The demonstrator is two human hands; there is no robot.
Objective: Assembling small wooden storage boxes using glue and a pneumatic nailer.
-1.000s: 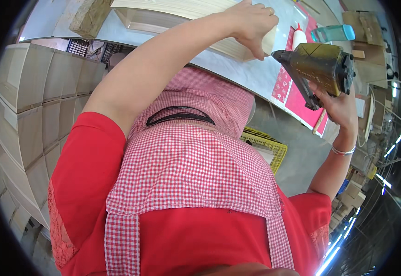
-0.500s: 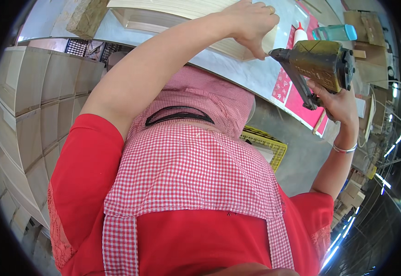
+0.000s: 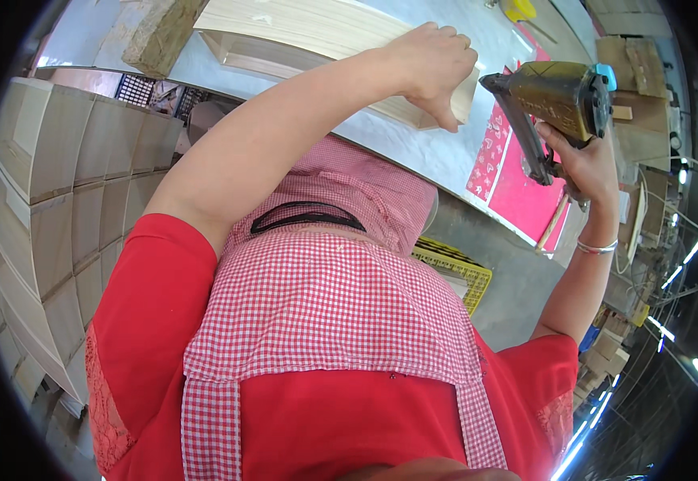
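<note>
Single head-worn fisheye view, looking steeply down the wearer's own front: the red shirt and checked apron point(image 3: 325, 321) fill the lower frame at very close range. Beyond them lies the worktable point(image 3: 445, 152), seen nearer the top. Both forearms rise from the lower edge. Straight edges bow toward the dark circular rim.

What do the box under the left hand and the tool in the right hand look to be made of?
The box looks like pale unfinished wood: straight grain lines, matte surface, thin walls. The nail gun looks like metal with a worn olive-gold painted finish, scuffed and dull; its narrow magazine appears darker. The grip is hidden by the right hand.
</note>
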